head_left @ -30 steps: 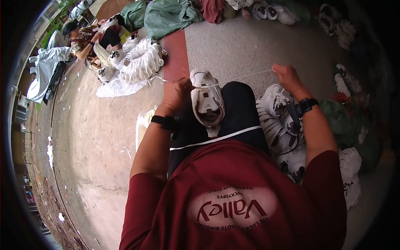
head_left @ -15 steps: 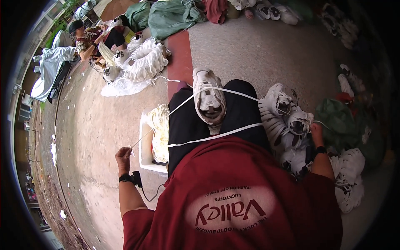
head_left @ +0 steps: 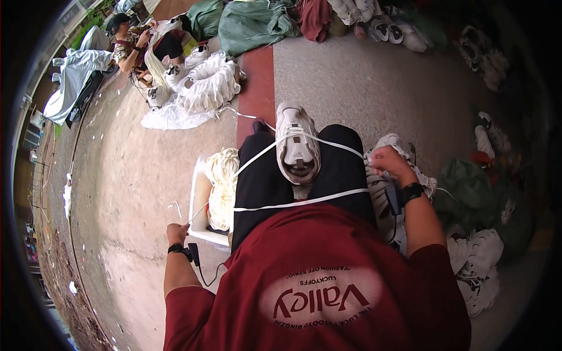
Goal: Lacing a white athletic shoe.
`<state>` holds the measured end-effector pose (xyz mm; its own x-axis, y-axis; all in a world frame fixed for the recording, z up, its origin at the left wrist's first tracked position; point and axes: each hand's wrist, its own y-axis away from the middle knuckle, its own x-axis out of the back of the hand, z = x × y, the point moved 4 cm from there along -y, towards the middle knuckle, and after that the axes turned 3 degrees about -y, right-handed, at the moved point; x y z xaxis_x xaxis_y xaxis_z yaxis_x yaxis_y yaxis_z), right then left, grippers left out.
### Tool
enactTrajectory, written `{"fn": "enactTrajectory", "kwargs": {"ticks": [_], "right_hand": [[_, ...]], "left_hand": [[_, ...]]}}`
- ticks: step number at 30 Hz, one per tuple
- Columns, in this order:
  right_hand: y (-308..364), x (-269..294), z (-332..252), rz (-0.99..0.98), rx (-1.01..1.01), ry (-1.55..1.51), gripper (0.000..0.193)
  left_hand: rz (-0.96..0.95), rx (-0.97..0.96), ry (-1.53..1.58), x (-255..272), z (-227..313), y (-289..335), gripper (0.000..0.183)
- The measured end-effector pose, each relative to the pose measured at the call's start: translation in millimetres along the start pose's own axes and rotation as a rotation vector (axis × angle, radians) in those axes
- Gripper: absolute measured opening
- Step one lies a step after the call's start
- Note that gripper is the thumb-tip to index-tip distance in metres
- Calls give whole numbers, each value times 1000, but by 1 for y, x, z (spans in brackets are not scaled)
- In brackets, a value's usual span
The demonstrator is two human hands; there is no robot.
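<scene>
A white and beige sneaker (head_left: 298,149) stands between my knees, toe pointing away from me. A flat white shoelace (head_left: 254,159) crosses its upper and runs out over both thighs. Low on the left, my left hand (head_left: 177,233) is closed on the shoelace's thin end, beside a white box. On the right, my right hand (head_left: 391,161) is closed at the other side of the shoelace, above a pile of white sneakers (head_left: 383,193); its fingertips are small and blurred. A second white strip (head_left: 301,200) lies across my lap below the sneaker.
The white box (head_left: 200,199) by my left thigh holds a bundle of cream laces (head_left: 222,181). More strung sneakers (head_left: 483,257) and a green sack (head_left: 465,184) lie at right. Ahead left, a co-worker (head_left: 132,47) sits near a ring of white sneakers (head_left: 211,82).
My right hand has swung inward and forward, from beside the sneaker pile to over it. My left hand has dropped slightly, and its lace hangs slacker.
</scene>
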<state>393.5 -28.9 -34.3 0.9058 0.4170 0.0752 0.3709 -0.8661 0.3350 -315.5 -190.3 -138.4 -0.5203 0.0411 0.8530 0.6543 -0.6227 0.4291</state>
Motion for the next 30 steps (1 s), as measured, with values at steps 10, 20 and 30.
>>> {"fn": "enactTrajectory", "kwargs": {"ticks": [10, 20, 30], "right_hand": [[-134, -114, -65, 374, 337, -44, 17], [-127, -126, -69, 552, 364, 613, 13], [-110, -143, -84, 705, 436, 792, 8]], "left_hand": [[-855, -623, 850, -28, 318, 112, 10], [-793, -695, 797, -46, 376, 136, 12], [-626, -919, 640, -60, 402, 177, 11]]}}
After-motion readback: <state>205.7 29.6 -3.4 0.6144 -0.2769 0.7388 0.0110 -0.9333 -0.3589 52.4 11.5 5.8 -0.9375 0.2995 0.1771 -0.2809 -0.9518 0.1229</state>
